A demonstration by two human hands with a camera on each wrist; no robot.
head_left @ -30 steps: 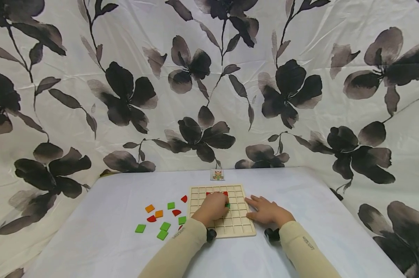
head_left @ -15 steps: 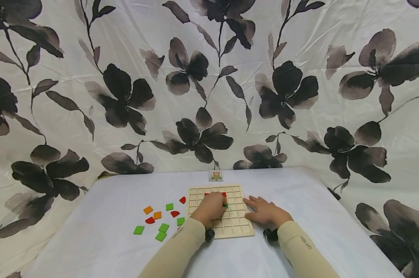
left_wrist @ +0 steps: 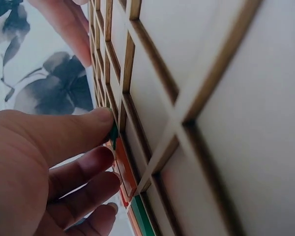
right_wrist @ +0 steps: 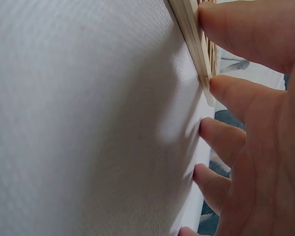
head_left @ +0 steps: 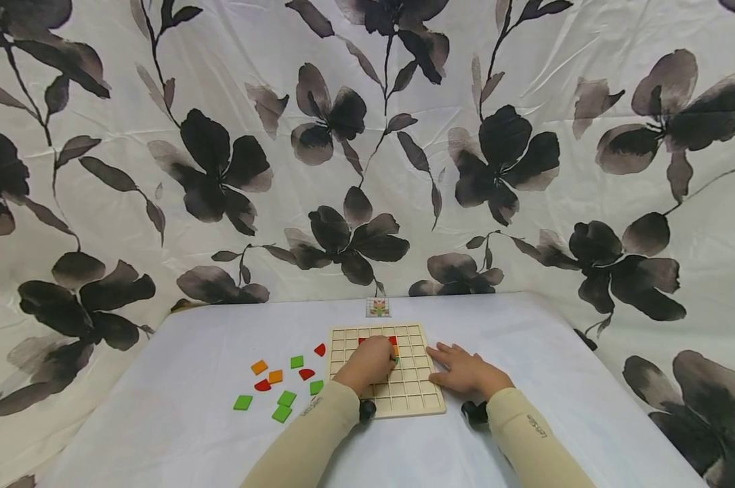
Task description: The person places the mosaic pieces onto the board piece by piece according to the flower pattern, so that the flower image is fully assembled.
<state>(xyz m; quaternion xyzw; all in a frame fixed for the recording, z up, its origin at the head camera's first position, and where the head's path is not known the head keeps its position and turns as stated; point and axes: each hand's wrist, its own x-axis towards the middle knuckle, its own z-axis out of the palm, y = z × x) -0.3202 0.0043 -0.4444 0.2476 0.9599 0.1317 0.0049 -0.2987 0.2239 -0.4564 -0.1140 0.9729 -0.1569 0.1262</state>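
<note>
My left hand (head_left: pixel 367 362) is over the upper middle of a wooden grid board (head_left: pixel 416 396). Its thumb and index finger pinch a green tile (left_wrist: pixel 114 133) at a cell in the left wrist view. Beyond that tile, an orange tile (left_wrist: pixel 125 167) and another green tile (left_wrist: pixel 143 216) sit in cells. Red pieces (head_left: pixel 393 340) show along the board's upper part, partly hidden by the hand. My right hand (head_left: pixel 466 370) lies at the board's right side with fingers spread. Its thumb and index fingertip touch the board's edge (right_wrist: pixel 191 37) in the right wrist view.
Left of the board, several loose pieces lie on the white table (head_left: pixel 178 407): green squares (head_left: pixel 287 398), orange squares (head_left: pixel 276 376) and red rounded pieces (head_left: pixel 307 374). A small pattern card (head_left: pixel 379 308) is behind the board. A floral cloth (head_left: pixel 367 169) hangs at the back.
The left hand stays over the same cells with only slight finger motion. Less green and more orange shows beside its fingertips now. The right hand holds its place at the board's edge.
</note>
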